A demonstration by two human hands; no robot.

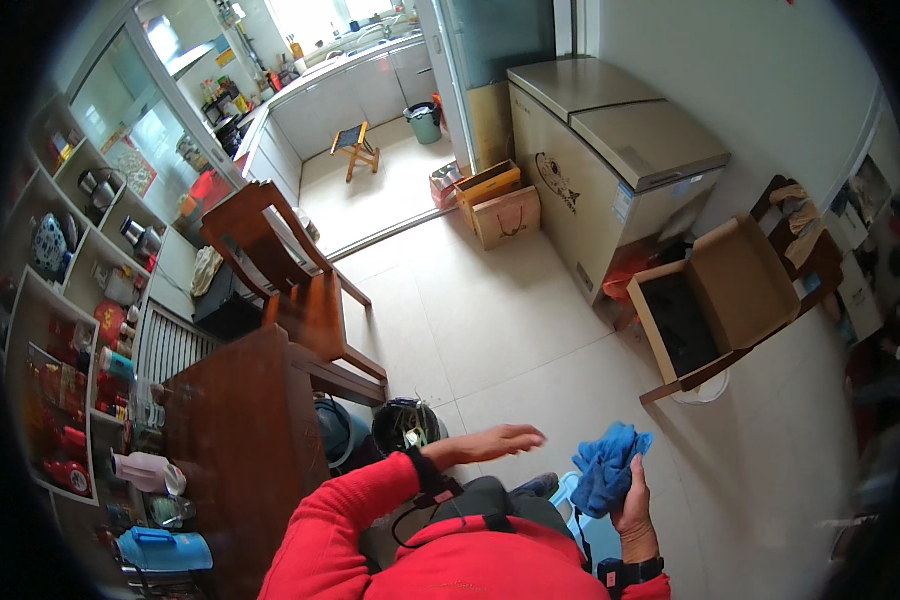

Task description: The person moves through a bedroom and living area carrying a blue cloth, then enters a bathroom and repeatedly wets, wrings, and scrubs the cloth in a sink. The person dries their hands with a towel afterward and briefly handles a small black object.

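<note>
A crumpled blue cloth (604, 471) is bunched in my right hand (633, 504), thumb pressed along its side. It hangs over a light blue plastic object (604, 541), partly hidden by the cloth and my body. My left hand (491, 444) holds nothing; its fingers are stretched out flat, pointing towards the cloth. Both wrists wear dark bands with small devices. Left of my left hand, a black waste bin (390, 442) with litter in it stands on the floor.
A brown wooden table (247, 427) and wooden chair (311, 315) stand at left. An opened cardboard box (746, 289) rests at right, beside a chest freezer (562, 142). A paper gift bag (508, 217) stands before the freezer. Beyond the sliding doorway, a folding stool (356, 146) sits in the kitchen.
</note>
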